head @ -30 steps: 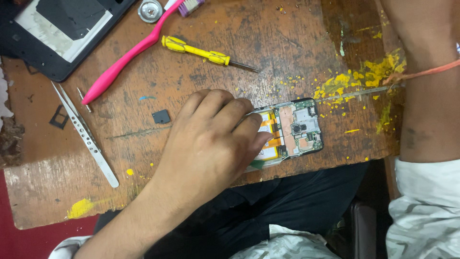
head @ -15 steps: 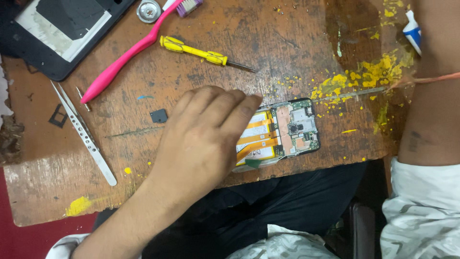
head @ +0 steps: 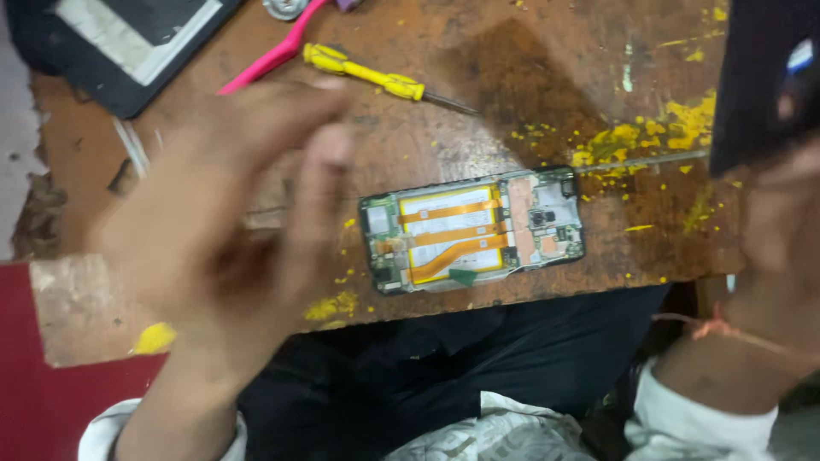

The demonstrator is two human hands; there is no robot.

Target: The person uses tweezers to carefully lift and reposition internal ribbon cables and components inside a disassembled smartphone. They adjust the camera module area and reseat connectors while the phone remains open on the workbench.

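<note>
An opened phone [head: 474, 230] lies flat near the front edge of the worn wooden table [head: 530, 94], its yellow battery, orange flex cables and circuit board exposed. My left hand [head: 222, 213] hovers to the left of it, blurred by motion, with its fingers spread and nothing in them. It no longer touches the phone. At the right edge my right hand [head: 786, 222], with an orange thread on its wrist, holds up a black flat panel [head: 756, 85] above the table's right end.
A yellow screwdriver [head: 367, 72] and a pink tool [head: 273, 55] lie at the back. A black device with a pale panel [head: 128, 38] sits at the back left. Metal tweezers [head: 132, 145] are partly hidden by my left hand. Yellow crumbs [head: 623, 141] dot the wood.
My left hand has lifted off the phone and swung left, uncovering the whole phone. My right hand has come into view holding the black panel. The view has moved closer.
</note>
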